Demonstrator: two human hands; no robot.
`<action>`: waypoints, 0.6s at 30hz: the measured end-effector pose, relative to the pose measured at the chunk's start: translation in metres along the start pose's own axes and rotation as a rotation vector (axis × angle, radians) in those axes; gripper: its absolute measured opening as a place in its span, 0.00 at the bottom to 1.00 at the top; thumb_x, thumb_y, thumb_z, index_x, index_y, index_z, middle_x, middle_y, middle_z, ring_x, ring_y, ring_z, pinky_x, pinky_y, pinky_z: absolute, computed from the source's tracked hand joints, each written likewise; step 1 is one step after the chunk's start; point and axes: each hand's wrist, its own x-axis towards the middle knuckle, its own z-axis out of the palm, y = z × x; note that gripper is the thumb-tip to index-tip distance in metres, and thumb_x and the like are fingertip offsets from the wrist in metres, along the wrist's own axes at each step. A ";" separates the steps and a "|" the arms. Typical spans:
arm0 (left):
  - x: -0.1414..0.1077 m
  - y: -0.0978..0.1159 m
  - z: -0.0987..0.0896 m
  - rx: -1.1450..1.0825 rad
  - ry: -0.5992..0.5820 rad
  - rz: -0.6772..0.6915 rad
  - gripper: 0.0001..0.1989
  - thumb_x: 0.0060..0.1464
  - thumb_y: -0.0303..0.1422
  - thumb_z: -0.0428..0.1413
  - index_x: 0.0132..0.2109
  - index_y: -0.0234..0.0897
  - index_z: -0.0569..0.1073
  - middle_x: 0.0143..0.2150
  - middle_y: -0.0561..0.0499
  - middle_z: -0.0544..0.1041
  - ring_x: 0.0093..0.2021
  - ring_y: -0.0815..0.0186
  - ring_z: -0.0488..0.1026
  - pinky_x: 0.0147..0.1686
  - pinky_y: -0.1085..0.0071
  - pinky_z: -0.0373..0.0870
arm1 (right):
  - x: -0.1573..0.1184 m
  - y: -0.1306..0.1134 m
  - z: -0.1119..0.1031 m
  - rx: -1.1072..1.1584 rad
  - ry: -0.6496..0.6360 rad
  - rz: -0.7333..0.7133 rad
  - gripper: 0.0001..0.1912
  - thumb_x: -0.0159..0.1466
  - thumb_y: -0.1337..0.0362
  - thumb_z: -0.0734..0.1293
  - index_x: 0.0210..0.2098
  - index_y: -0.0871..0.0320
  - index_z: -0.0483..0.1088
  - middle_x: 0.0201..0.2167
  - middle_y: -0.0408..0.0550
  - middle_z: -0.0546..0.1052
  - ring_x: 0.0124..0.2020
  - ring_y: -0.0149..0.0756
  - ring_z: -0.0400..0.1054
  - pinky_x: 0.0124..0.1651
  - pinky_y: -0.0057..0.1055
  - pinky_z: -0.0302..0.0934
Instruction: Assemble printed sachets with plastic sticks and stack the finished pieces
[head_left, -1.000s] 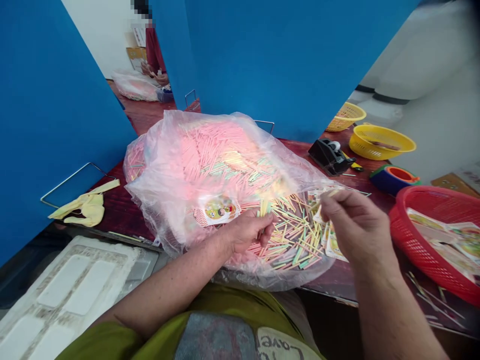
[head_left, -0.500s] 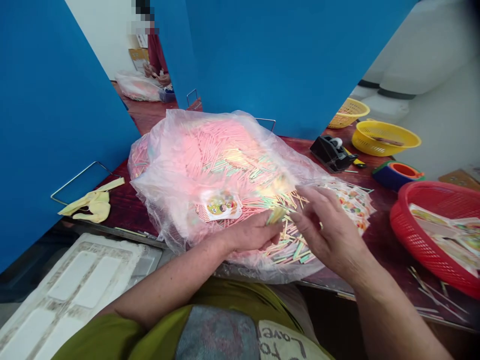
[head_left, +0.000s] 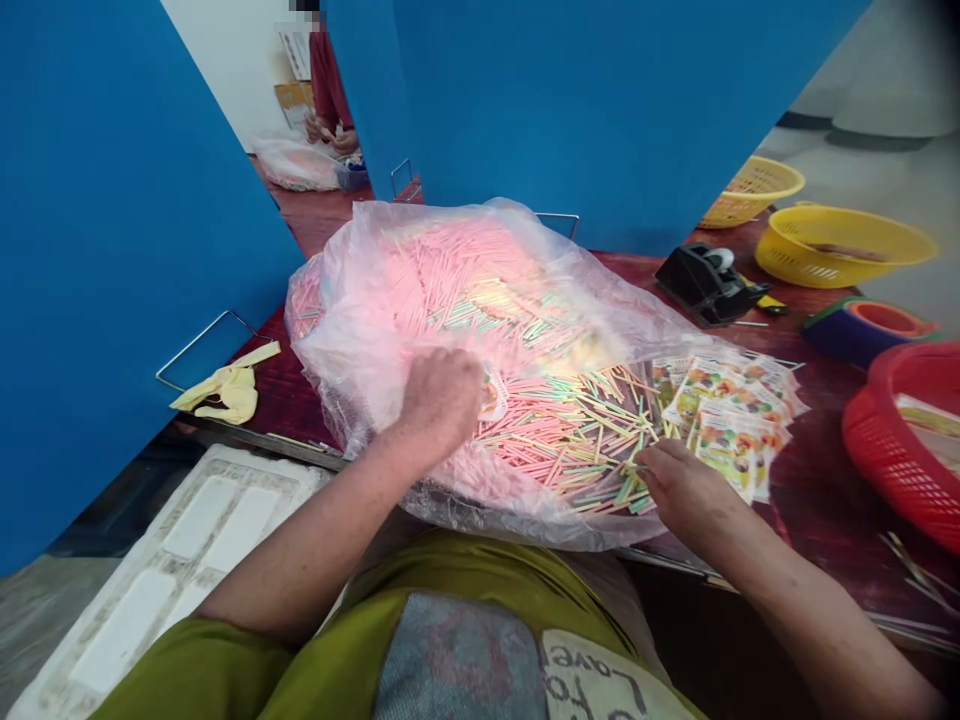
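Note:
A large clear plastic bag lies spread open, full of thin pink, yellow and green sticks. My left hand is over the bag's left part, its fingers curled down on a small printed packet. Most of that packet is hidden beneath the hand. At the right edge of the sticks, my right hand has thumb and fingers pinched around a few yellowish sticks. Just beyond it, several flat printed packets lie overlapping.
On the right stand a black tape dispenser, a yellow basket, nested coloured rings and a red basket. A yellow cloth strip lies left. Blue panels rise behind. Another person's hands show beyond.
My left hand has moved left from the middle of the sticks onto the printed packet. My right hand has come down and closed; the yellowish sticks now show at its fingers. The view has shifted slightly.

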 end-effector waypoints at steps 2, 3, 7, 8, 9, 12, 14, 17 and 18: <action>0.010 -0.017 0.002 0.125 0.092 -0.049 0.20 0.50 0.45 0.55 0.44 0.36 0.72 0.46 0.43 0.72 0.49 0.52 0.65 0.47 0.57 0.61 | 0.003 0.007 -0.003 0.042 -0.010 0.056 0.10 0.56 0.67 0.58 0.21 0.58 0.66 0.22 0.51 0.70 0.25 0.38 0.65 0.29 0.33 0.60; 0.015 -0.022 0.004 0.131 0.096 -0.048 0.23 0.47 0.47 0.57 0.45 0.36 0.72 0.46 0.44 0.72 0.49 0.52 0.65 0.46 0.58 0.62 | 0.004 0.007 -0.009 0.081 0.017 0.106 0.09 0.56 0.65 0.59 0.22 0.58 0.67 0.23 0.51 0.71 0.26 0.38 0.65 0.30 0.34 0.60; 0.033 -0.028 0.015 0.059 0.088 -0.013 0.18 0.48 0.46 0.55 0.41 0.38 0.74 0.42 0.47 0.74 0.44 0.58 0.69 0.39 0.65 0.64 | -0.004 -0.003 -0.036 0.520 0.049 0.428 0.12 0.55 0.54 0.64 0.30 0.57 0.68 0.18 0.43 0.68 0.19 0.31 0.60 0.22 0.28 0.54; 0.037 -0.030 0.016 0.045 0.101 0.000 0.15 0.50 0.44 0.54 0.39 0.38 0.74 0.40 0.47 0.74 0.42 0.59 0.70 0.38 0.66 0.63 | -0.007 -0.007 -0.041 0.685 0.050 0.503 0.13 0.55 0.53 0.65 0.30 0.57 0.67 0.16 0.40 0.66 0.16 0.28 0.57 0.19 0.26 0.52; 0.040 -0.033 0.016 0.033 0.121 0.020 0.14 0.52 0.42 0.52 0.38 0.37 0.74 0.39 0.47 0.75 0.41 0.60 0.70 0.38 0.67 0.63 | -0.010 -0.010 -0.043 0.844 0.064 0.560 0.14 0.53 0.52 0.67 0.30 0.57 0.66 0.14 0.38 0.65 0.15 0.27 0.55 0.18 0.25 0.50; 0.051 -0.050 0.014 -0.002 0.190 0.121 0.14 0.56 0.36 0.47 0.37 0.37 0.75 0.37 0.48 0.76 0.40 0.61 0.71 0.39 0.68 0.63 | -0.017 -0.013 -0.042 1.148 0.125 0.640 0.16 0.49 0.54 0.71 0.29 0.57 0.64 0.14 0.37 0.66 0.13 0.25 0.55 0.16 0.24 0.48; 0.055 -0.063 0.008 -0.039 0.261 0.182 0.14 0.56 0.34 0.46 0.39 0.37 0.75 0.38 0.48 0.77 0.42 0.61 0.71 0.42 0.68 0.64 | -0.019 -0.013 -0.037 1.193 0.137 0.642 0.16 0.49 0.54 0.72 0.29 0.58 0.65 0.14 0.38 0.66 0.13 0.25 0.55 0.15 0.24 0.48; 0.046 -0.062 -0.005 -0.166 0.433 0.231 0.12 0.55 0.34 0.48 0.41 0.38 0.75 0.40 0.49 0.77 0.43 0.61 0.71 0.45 0.66 0.64 | -0.022 -0.014 -0.031 1.087 0.146 0.593 0.13 0.54 0.56 0.69 0.30 0.58 0.66 0.15 0.38 0.66 0.13 0.24 0.55 0.15 0.24 0.48; 0.040 -0.054 -0.008 -0.250 0.484 0.228 0.12 0.55 0.34 0.49 0.40 0.39 0.75 0.39 0.50 0.77 0.42 0.62 0.71 0.45 0.67 0.65 | -0.023 -0.014 -0.028 1.014 0.148 0.562 0.12 0.55 0.56 0.68 0.31 0.58 0.67 0.15 0.38 0.66 0.14 0.25 0.55 0.16 0.24 0.49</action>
